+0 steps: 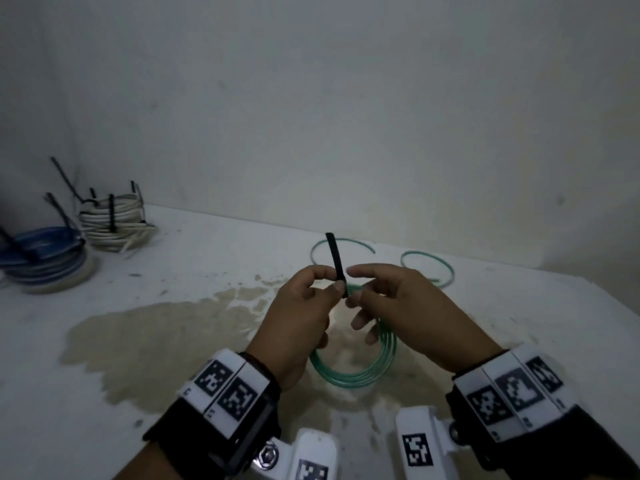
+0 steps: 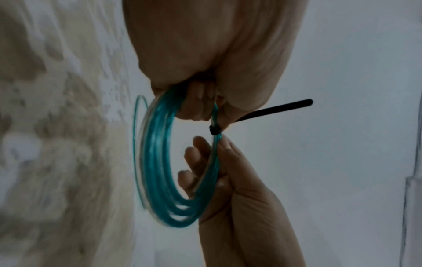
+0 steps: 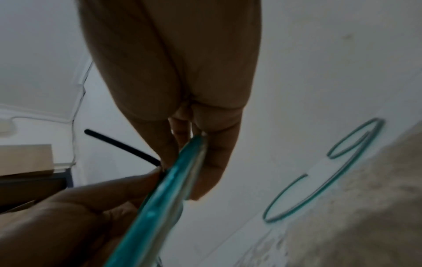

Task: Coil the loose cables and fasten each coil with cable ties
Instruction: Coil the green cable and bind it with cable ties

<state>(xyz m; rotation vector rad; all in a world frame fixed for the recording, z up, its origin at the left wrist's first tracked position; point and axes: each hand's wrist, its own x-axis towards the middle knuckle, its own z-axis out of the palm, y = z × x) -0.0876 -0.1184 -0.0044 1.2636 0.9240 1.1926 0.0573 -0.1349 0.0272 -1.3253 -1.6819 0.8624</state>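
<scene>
The left hand (image 1: 298, 317) grips the green cable coil (image 1: 353, 372) and pinches the black cable tie (image 1: 336, 261) wrapped round it. The right hand (image 1: 405, 313) pinches the coil just beside the tie's head, its other fingers spread along the loops. The tie's free tail sticks up between both hands. The coil hangs above the stained white surface (image 1: 173, 323). Loose green cable (image 1: 429, 268) lies behind the hands. White (image 1: 110, 220) and blue (image 1: 45, 254) tied coils sit far left.
</scene>
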